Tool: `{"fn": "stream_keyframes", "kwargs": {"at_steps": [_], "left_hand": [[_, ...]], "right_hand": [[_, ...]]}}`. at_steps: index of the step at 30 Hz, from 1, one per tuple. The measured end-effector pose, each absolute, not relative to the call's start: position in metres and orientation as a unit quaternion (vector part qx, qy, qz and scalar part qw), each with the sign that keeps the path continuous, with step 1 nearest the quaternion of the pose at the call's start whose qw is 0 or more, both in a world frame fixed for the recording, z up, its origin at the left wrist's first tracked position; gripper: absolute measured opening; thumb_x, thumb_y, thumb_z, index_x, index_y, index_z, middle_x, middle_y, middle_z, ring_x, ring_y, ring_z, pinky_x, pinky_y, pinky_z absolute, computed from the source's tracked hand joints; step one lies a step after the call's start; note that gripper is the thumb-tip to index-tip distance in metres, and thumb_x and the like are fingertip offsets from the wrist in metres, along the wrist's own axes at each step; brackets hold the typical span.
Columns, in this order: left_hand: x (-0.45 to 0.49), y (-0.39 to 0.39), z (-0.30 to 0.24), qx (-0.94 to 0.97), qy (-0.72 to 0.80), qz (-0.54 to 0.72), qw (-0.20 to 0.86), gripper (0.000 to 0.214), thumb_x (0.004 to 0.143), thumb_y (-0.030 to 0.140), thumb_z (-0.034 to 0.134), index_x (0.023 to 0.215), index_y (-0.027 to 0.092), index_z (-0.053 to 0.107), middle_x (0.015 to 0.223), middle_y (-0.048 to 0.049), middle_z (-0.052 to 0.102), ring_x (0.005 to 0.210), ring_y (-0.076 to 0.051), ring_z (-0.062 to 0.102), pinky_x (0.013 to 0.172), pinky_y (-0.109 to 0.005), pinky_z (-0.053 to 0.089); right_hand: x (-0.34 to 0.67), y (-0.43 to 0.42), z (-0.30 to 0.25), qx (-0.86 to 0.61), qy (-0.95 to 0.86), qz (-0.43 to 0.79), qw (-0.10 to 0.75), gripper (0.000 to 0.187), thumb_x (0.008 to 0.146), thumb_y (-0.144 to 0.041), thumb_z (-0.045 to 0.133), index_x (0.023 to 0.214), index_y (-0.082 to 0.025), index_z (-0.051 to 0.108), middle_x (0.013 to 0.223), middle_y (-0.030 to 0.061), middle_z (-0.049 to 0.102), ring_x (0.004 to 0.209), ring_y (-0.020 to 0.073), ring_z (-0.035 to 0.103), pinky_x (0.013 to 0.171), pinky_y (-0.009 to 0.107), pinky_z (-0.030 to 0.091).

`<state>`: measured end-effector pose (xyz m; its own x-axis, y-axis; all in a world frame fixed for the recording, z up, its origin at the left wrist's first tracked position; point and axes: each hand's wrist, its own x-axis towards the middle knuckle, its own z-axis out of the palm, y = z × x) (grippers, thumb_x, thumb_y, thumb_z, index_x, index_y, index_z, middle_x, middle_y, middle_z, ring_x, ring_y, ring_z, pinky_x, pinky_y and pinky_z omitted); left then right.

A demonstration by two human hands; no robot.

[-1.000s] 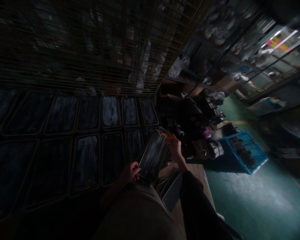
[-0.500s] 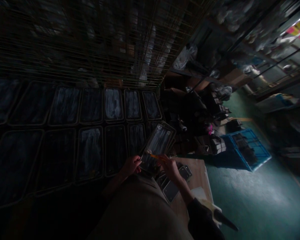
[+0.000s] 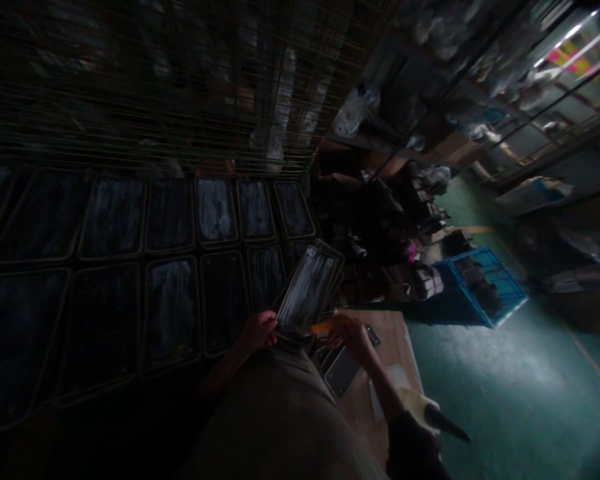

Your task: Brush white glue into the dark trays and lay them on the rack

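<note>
Held panel (image 3: pixel 305 287) overlaps nearer of 2 panel rows (image 3: pixel 171 310); mesh (image 3: pixel 205 113) behind.

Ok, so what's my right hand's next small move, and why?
Perhaps draw the orange-handled brush along the dark panel from its near end: the right hand holds the brush there, pale streaks run lengthwise, and the left hand grips the panel.

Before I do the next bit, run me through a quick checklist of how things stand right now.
1. Left hand on the streaked panel: ok, fingers at its lower left corner.
2. Right hand holding the orange-handled tool: ok.
3. That tool's tip in good shape: cannot tell, too dark.
4. Whitish streaks reaching the panel's lower edge: cannot tell.
5. Clear light on the work: not ok, dim.
</note>
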<state>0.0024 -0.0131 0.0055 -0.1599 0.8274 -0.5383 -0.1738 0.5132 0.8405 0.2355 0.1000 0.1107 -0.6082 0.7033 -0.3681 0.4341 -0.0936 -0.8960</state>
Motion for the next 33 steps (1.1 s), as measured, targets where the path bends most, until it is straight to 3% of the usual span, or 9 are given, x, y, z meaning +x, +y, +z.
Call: {"fn": "stream_keyframes", "kwargs": {"at_steps": [2,8,16,19,24,28,33], "left_hand": [[0.003,-0.013,0.005,0.271,0.64,0.411,0.59,0.013,0.078,0.03,0.05,0.082,0.018,0.053,0.043,0.0073,0.053,0.037,-0.012,0.056,0.037,-0.017,0.036],[0.005,-0.012,-0.003,0.272,0.655,0.412,0.572,0.021,0.076,0.034,0.052,0.089,0.018,0.055,0.053,0.0051,0.059,0.039,-0.013,0.057,0.038,-0.019,0.038],[0.007,-0.011,-0.002,0.27,0.667,0.389,0.575,0.019,0.079,0.03,0.049,0.091,0.017,0.055,0.048,0.0058,0.056,0.04,-0.015,0.058,0.039,-0.022,0.04],[0.008,-0.012,0.001,0.254,0.666,0.404,0.574,0.017,0.08,0.029,0.05,0.091,0.017,0.054,0.051,0.0054,0.057,0.039,-0.014,0.057,0.039,-0.021,0.041],[0.011,-0.014,0.011,0.207,0.642,0.462,0.576,0.024,0.075,0.032,0.06,0.091,0.016,0.052,0.061,0.005,0.06,0.039,-0.011,0.058,0.037,-0.018,0.04],[0.012,-0.013,0.015,0.201,0.638,0.47,0.576,0.023,0.075,0.032,0.061,0.088,0.016,0.052,0.057,0.0062,0.058,0.038,-0.011,0.058,0.035,-0.017,0.04],[0.011,-0.013,0.018,0.214,0.642,0.456,0.578,0.017,0.076,0.029,0.06,0.086,0.016,0.054,0.054,0.0063,0.058,0.038,-0.011,0.058,0.036,-0.017,0.04]], "right_hand": [[0.237,0.114,0.108,-0.444,-0.681,0.568,0.126,0.041,0.091,-0.058,0.046,0.094,-0.02,0.06,0.064,0.0031,0.066,0.054,0.02,0.066,0.049,0.029,0.054],[0.216,0.159,0.101,-0.475,-0.724,0.401,0.299,0.035,0.093,-0.048,0.047,0.105,-0.018,0.06,0.073,0.0045,0.068,0.065,0.0197,0.067,0.061,0.027,0.054],[0.189,0.196,0.098,-0.419,-0.839,0.244,0.247,0.031,0.095,-0.034,0.04,0.106,-0.018,0.064,0.094,0.0083,0.069,0.077,0.0192,0.065,0.067,0.025,0.048],[0.194,0.187,0.095,-0.404,-0.842,0.285,0.216,0.03,0.095,-0.035,0.041,0.105,-0.018,0.063,0.09,0.0079,0.069,0.075,0.0191,0.066,0.065,0.025,0.049],[0.211,0.16,0.113,-0.403,-0.758,0.489,0.153,0.034,0.094,-0.047,0.044,0.102,-0.017,0.06,0.069,0.0026,0.067,0.058,0.0175,0.065,0.054,0.024,0.052],[0.218,0.13,0.121,-0.418,-0.762,0.468,0.163,0.032,0.095,-0.045,0.045,0.104,-0.019,0.06,0.074,0.0033,0.068,0.065,0.018,0.067,0.06,0.025,0.053],[0.232,0.08,0.124,-0.399,-0.778,0.474,0.101,0.031,0.097,-0.042,0.039,0.103,-0.02,0.06,0.074,0.0033,0.068,0.066,0.0179,0.067,0.061,0.025,0.052]]}}
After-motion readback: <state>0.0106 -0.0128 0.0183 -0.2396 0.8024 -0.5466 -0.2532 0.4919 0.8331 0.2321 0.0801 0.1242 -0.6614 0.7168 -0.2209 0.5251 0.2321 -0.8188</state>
